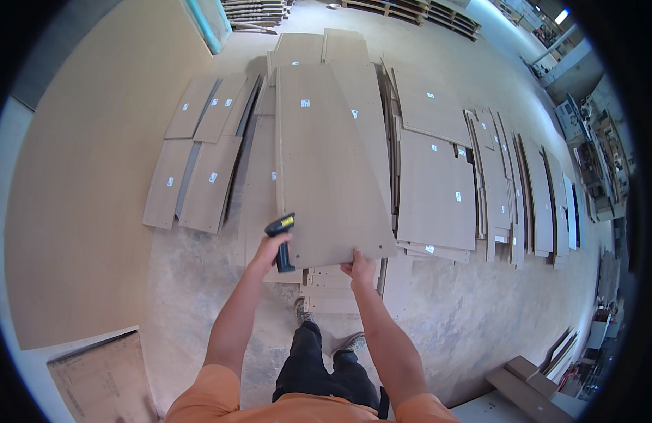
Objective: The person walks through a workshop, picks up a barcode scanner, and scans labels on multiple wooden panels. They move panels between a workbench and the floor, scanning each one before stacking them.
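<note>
A long tan board point(326, 169) with a slanted right edge, a small white label and round holes near its near corners is raised in front of me. My right hand point(361, 270) grips its near edge, thumb on top and fingers beneath. In my left hand point(270, 251) is a black handheld barcode scanner point(284, 256) with a yellow sticker, at the board's near left corner. Whether those left fingers also touch the board is hard to make out. Below the raised board lie stacks of similar boards, partly hidden by it.
Labelled board stacks point(435, 187) run in rows to the right, with smaller leaning stacks point(211, 173) at left. A large tan panel point(93, 183) fills the far left. Wooden pallets point(389, 10) lie at the back; loose boards point(527, 388) sit at lower right.
</note>
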{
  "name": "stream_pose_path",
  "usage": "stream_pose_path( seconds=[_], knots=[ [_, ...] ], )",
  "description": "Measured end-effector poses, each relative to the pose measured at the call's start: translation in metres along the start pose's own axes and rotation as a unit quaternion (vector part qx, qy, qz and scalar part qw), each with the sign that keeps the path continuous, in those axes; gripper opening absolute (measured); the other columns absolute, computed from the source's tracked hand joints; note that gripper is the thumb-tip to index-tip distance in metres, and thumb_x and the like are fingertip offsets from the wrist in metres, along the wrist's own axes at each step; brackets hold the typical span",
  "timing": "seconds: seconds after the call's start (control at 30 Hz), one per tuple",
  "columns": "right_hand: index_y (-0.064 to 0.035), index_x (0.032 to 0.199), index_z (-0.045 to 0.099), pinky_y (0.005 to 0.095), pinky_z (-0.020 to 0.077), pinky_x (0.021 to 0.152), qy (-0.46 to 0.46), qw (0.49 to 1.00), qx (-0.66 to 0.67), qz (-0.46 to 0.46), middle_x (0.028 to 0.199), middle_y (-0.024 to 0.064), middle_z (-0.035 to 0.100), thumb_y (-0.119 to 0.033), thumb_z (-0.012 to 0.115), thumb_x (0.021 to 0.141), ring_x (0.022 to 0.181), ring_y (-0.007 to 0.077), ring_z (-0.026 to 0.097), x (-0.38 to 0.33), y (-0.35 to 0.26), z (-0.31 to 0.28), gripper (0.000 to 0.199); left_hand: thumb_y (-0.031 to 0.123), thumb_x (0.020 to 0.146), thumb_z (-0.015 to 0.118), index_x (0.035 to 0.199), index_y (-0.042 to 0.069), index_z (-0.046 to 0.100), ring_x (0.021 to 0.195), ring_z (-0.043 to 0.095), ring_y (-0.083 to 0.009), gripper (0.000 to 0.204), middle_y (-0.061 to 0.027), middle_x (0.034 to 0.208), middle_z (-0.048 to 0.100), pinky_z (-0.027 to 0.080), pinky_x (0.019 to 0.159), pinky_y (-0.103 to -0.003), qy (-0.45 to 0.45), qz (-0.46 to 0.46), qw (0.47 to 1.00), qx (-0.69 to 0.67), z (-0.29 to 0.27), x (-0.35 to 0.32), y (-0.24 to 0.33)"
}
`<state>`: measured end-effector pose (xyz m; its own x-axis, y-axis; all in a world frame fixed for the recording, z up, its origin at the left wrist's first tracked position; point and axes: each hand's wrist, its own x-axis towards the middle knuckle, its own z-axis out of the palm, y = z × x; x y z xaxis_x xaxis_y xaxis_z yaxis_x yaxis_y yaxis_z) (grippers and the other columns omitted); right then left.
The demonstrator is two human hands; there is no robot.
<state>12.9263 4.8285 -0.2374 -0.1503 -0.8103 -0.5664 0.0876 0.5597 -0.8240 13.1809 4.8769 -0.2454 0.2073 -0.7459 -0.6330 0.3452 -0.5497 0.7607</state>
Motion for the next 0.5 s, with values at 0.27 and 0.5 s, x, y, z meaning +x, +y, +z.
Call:
stream_pose_path(
  seconds=[0.27,0.5],
  knots=[
    [0.0085,0.116,0.049,0.0423,0.062,0.069,-0.077,0.991,0.096,0.054,0.101,0.0223,0.061,-0.011,0.054,0.096,0.08,0.0333,0.069,0.012,-0.045,0.125,0.028,0.045,0.081,0.07,0.075,0.01,0.065,0.04,0.046,-0.007,0.035,-0.001,0.062,0.062,0.029,0.036,-0.023,0.03,0.055,0.995,-0.083,-0.096,-0.001,0.063],
    [0.0063,0.1,0.061,0.0363,0.0596,0.065,-0.077,0.995,-0.062,-0.027,0.09,0.0186,0.067,-0.016,0.061,0.089,0.073,0.0263,0.07,0.041,-0.026,0.206,0.024,0.044,0.088,0.062,0.077,0.012,0.058,0.042,0.05,-0.0081,0.034,-0.0129,0.087,0.074,0.033,0.036,-0.023,0.154,0.053,0.964,-0.211,-0.143,-0.069,0.016]
  ],
)
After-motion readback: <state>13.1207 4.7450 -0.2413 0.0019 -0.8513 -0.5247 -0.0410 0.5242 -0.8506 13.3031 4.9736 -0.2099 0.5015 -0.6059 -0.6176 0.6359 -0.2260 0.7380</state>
